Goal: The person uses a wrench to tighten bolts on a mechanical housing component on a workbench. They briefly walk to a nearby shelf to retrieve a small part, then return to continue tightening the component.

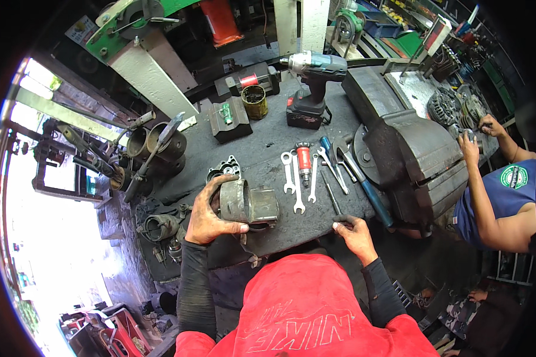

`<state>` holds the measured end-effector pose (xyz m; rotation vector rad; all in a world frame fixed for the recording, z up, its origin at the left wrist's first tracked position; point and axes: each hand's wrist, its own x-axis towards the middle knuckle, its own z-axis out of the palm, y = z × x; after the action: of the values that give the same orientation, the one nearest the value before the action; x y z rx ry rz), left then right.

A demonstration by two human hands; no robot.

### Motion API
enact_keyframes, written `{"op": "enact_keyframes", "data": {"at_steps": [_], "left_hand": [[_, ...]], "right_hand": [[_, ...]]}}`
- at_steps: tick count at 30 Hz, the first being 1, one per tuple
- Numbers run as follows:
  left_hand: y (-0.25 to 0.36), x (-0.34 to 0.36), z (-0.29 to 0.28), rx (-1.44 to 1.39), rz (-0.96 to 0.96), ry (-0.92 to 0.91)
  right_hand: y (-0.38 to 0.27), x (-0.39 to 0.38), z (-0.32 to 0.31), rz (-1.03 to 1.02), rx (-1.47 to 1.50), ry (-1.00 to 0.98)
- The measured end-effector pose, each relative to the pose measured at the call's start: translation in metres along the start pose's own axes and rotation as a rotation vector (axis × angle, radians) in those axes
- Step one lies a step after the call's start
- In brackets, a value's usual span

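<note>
Co-worker's head past the right rim; motor housing (247, 205) partly behind left hand (207, 214).

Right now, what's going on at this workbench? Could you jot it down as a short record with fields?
Setting: cluttered metal workbench in a repair shop
Left hand: grips a grey cylindrical motor housing lying on the bench
Right hand: rests at the bench's front edge, fingers on a thin dark tool; grip unclear
Tools beside it: open-ended spanners, red-handled tool, blue-handled hammer
Further back: cordless impact wrench standing upright
Right side: large bench vise
Others: a person in a blue sleeveless top works at the far right
</note>
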<state>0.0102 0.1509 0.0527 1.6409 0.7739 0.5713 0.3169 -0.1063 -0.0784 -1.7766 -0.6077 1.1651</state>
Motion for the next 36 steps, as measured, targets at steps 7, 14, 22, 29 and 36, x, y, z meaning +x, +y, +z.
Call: {"op": "enact_keyframes", "data": {"at_steps": [7,14,22,29,36], "left_hand": [[-0.014,0.016,-0.005,-0.052,-0.007,-0.075],[-0.025,-0.004,0.002,-0.072,0.035,0.004],[-0.055,-0.044,-0.015,-0.461,0.071,0.123],[-0.084,-0.068,-0.025,-0.548,0.148,0.245],[-0.108,-0.13,-0.036,-0.85,0.013,0.726]], "right_hand": [[0.0,0.009,-0.003,-0.029,-0.152,-0.001],[0.002,0.005,-0.007,-0.031,-0.176,-0.052],[-0.008,0.011,-0.005,-0.053,-0.257,-0.101],[-0.036,0.023,0.018,-0.104,-0.316,-0.189],[-0.041,0.006,0.02,-0.157,-0.498,-0.025]]}}
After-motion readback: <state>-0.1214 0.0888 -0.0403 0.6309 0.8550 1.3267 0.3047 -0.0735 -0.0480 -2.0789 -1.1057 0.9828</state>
